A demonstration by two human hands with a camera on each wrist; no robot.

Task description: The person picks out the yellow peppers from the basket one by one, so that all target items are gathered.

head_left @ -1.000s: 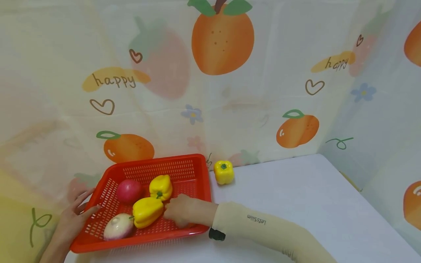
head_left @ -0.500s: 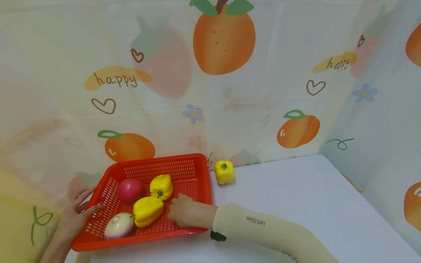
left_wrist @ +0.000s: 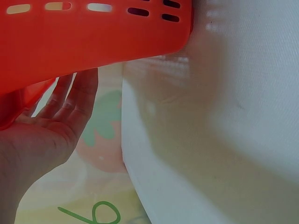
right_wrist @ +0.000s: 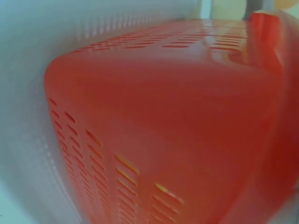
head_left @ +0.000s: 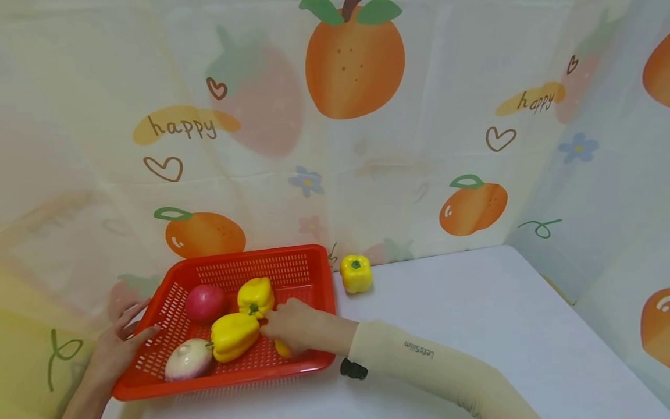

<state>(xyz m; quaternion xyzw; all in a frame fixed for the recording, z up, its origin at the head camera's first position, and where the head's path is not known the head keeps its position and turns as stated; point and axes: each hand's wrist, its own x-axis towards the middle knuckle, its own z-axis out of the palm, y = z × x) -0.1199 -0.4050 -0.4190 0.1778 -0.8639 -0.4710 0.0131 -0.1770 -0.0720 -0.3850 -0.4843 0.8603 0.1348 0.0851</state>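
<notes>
My left hand grips the left rim of a red plastic basket, thumb over the rim and fingers outside; in the left wrist view its fingers lie behind the basket wall. Inside the basket's right part, my right hand holds a yellow bell pepper, mostly hidden beneath the hand. Left of this hand lie two more yellow bell peppers, one in front and one behind. A pinkish-red round item and a white-and-purple onion-like vegetable lie at the left.
Another yellow bell pepper stands on the white table, just right of the basket near the back wall. A fruit-printed cloth hangs behind. In the right wrist view the basket's outer wall fills most of the picture.
My right hand has shifted slightly up inside the basket. The pepper beneath it now shows at the hand's front edge with a bit of green stem. The left hand stays at the rim.
</notes>
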